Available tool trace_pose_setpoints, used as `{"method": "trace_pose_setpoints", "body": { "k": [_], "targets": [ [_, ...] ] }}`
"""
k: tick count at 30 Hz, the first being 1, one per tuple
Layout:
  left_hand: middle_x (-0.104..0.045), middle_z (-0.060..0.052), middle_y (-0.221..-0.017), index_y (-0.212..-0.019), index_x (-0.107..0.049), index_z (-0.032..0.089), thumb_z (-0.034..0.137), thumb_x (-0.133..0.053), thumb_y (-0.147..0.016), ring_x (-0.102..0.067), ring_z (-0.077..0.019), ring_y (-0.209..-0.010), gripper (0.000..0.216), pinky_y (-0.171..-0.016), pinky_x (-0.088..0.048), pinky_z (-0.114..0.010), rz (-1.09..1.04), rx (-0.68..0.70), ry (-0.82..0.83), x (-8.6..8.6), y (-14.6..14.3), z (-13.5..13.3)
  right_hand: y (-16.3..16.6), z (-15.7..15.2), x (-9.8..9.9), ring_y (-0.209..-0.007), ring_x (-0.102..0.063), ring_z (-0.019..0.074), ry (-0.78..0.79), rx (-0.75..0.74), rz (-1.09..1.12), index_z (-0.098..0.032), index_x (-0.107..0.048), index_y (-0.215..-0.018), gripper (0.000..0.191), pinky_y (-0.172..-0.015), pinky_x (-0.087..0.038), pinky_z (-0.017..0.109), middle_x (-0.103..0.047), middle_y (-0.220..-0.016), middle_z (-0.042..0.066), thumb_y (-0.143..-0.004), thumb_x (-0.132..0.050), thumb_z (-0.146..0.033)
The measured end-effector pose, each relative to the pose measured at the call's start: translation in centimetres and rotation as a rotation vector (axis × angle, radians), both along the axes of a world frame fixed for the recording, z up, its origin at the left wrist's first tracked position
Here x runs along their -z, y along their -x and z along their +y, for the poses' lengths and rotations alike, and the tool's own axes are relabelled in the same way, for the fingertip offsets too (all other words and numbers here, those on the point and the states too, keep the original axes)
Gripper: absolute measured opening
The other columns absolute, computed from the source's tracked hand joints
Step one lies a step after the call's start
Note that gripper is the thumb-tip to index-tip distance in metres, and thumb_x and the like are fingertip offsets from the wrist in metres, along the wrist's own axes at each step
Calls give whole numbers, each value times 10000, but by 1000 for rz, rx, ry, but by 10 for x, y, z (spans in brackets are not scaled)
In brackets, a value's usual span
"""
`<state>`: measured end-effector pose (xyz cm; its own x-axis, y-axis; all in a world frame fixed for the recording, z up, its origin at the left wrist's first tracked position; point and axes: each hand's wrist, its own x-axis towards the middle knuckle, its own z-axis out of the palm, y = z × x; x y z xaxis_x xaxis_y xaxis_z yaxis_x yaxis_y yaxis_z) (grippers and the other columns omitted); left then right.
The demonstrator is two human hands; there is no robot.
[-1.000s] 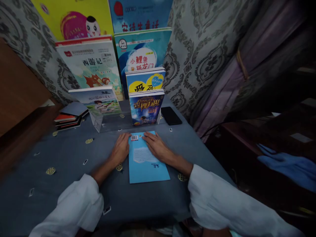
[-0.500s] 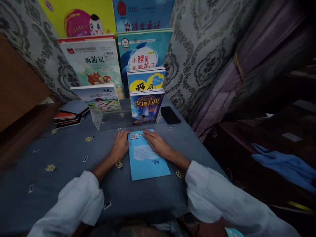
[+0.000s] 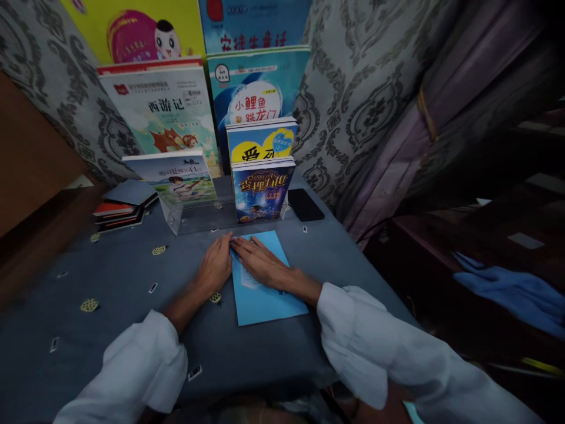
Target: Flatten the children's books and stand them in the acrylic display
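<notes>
A light-blue book (image 3: 271,306) lies flat on the table in front of me, its upper left part covered by my hands. Along its left edge rests my left hand (image 3: 215,264), fingers stretched together and pointing away from me. My right hand (image 3: 259,262) lies flat across the cover, its fingertips at the upper left corner close to the left hand's fingers. Neither hand grasps anything that I can see. Just beyond the hands stands a dark-blue book (image 3: 260,194) with gold lettering, in front of other upright books.
Further books stand behind, among them a white-covered one (image 3: 159,106) and a landscape-cover book (image 3: 185,182) in a clear stand (image 3: 171,217). A black phone (image 3: 305,204) lies at right, a small stack of books (image 3: 119,209) at left. The grey-blue tablecloth (image 3: 119,330) ends at right before a curtain (image 3: 388,171).
My right hand has slid left across the light-blue book, from its upper middle to the upper left corner, covering the barcode. My left hand stays at the left edge.
</notes>
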<state>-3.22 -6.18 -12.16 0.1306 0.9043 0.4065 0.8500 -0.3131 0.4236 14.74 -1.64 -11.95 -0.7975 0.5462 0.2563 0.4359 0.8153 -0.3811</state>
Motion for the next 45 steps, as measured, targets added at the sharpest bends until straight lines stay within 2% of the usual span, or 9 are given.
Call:
{"method": "trace_pose_setpoints", "body": {
  "k": [7,12,18,22,26,32,37,41,45],
  "targets": [
    [-641,-143,-1277,-1406,-448,153,62,-402,-848,-590,-275,-1212,567,-1040,-473,-458,117,-22,46,-4,-1,0,1,0,-1,-1481,-381,269,-6,10,19,-129,-498,-1463,452,-1230,-294,528,-504,-1522,178,-1035,-426,-256],
    [-654,-140,-1215,-1359,-515,137,75,-406,-895,-595,-279,-1159,481,-1014,-474,-435,206,-11,54,-10,-2,0,-12,2,5,-1480,-383,282,-32,75,34,-148,-511,-1455,458,-1220,-337,525,-492,-1535,165,-1025,-464,-297],
    [-648,-117,-1170,-1252,-625,182,238,-446,-990,-596,-274,-1105,322,-965,-489,-410,302,15,20,-14,-6,-2,-24,3,7,-1473,-393,304,-11,95,81,-110,-521,-1441,473,-1203,-351,567,-486,-1530,195,-1026,-441,-323],
    [-641,-147,-1258,-1283,-620,145,286,-437,-1011,-596,-292,-1155,357,-967,-497,-431,340,9,36,-13,-7,-4,-23,3,7,-1473,-393,296,-14,108,78,-114,-527,-1439,467,-1220,-338,539,-492,-1530,183,-1025,-448,-315],
    [-612,-153,-1386,-1341,-589,137,272,-390,-1019,-563,-291,-1282,401,-1067,-458,-468,362,50,45,-12,-8,-3,-23,2,8,-1479,-383,286,-47,108,51,-151,-493,-1471,476,-1209,-353,550,-484,-1542,160,-1037,-416,-330],
    [-529,-179,-1496,-1413,-524,73,269,-359,-1026,-472,-262,-1417,464,-1183,-366,-456,375,116,83,-9,-8,-2,-23,2,8,-1485,-373,283,-51,113,37,-144,-480,-1480,486,-1214,-342,537,-465,-1554,165,-1040,-402,-335],
    [-455,-171,-1558,-1475,-451,101,316,-306,-1044,-388,-248,-1477,503,-1191,-349,-482,368,153,116,-5,-7,-2,-21,1,6,-1493,-350,316,-67,170,-1,-121,-501,-1458,488,-1209,-314,575,-468,-1545,193,-1039,-420,-359],
    [-489,-169,-1532,-1461,-466,107,274,-309,-1038,-417,-258,-1453,481,-1181,-347,-494,392,152,86,-7,-8,0,-20,0,3,-1483,-368,321,-59,191,-35,-83,-505,-1448,494,-1213,-313,548,-463,-1543,215,-1019,-467,-325],
    [-580,-165,-1424,-1402,-524,94,203,-374,-1009,-537,-290,-1307,435,-1107,-411,-492,473,121,65,-18,-15,4,-22,1,4,-1473,-390,301,-66,185,-5,-109,-490,-1467,509,-1213,-321,531,-474,-1541,194,-1015,-475,-344]
  ]
}}
